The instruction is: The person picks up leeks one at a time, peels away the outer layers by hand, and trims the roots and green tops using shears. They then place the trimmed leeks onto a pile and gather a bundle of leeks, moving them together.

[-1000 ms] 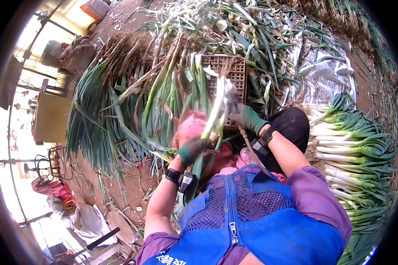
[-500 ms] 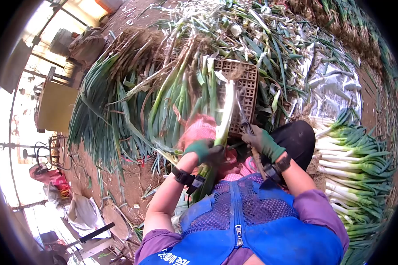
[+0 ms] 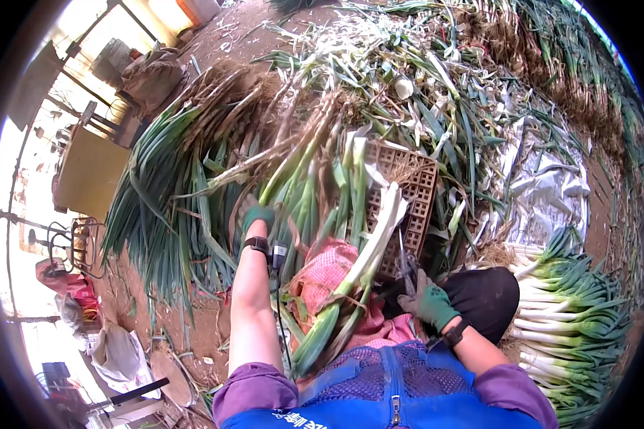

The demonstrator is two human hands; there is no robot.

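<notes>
My left hand (image 3: 258, 216), in a green and grey glove, reaches in among the unpeeled green onions (image 3: 304, 179) ahead of me. Its fingers are partly lost among the stalks, so I cannot tell whether they grip one. My right hand (image 3: 429, 304), gloved the same way, is closed around an air blow gun (image 3: 406, 268) whose thin metal nozzle points up and away. Between the hands a peeled green onion (image 3: 358, 268) with a white shank lies slantwise over the pink checked cloth (image 3: 330, 261) on my lap, its green leaves toward my body.
A brown plastic crate (image 3: 416, 187) stands tilted just ahead of my lap. Stripped leaves (image 3: 379, 57) litter the ground beyond it. At the right, cleaned green onions (image 3: 558, 307) lie in a row below a silvery sheet (image 3: 544, 186). A metal-framed stool (image 3: 75, 247) stands at the left.
My left hand has let go of the peeled green onion and moved left and forward to the unpeeled ones. That onion now lies across my lap. My right hand keeps the air blow gun, slightly lower.
</notes>
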